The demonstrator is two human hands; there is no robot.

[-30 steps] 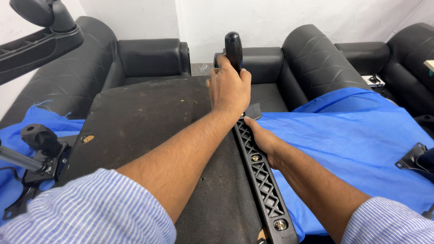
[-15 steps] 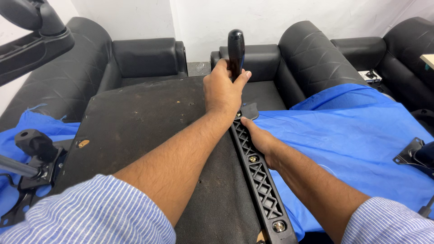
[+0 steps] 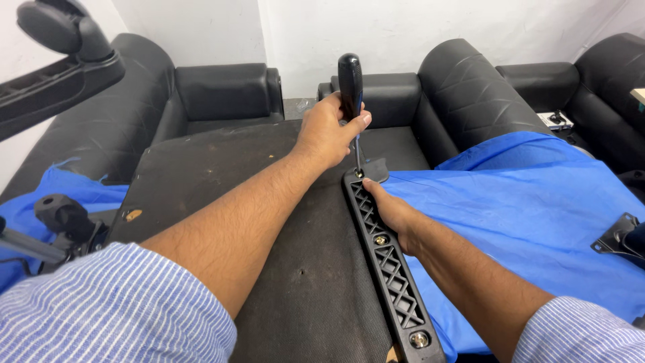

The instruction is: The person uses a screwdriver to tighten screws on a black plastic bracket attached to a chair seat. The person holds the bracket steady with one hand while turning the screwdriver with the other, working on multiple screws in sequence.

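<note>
Left hand [image 3: 328,131] clenched on the black screwdriver [image 3: 351,84]; right hand [image 3: 393,214] pressing down on the black lattice bracket [image 3: 386,259].

Screwdriver now stands upright, tip in the bracket's top screw hole; half a second ago it sat much the same, so the driving goes on. The bracket lies along the dark fabric panel [image 3: 222,175], beside the blue sheet [image 3: 537,202]. Black seats [image 3: 222,91] behind. No containers in view.

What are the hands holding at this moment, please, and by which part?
The left hand grips a screwdriver by its black handle. The right hand holds the black lattice bracket by its edge near the far end.
</note>
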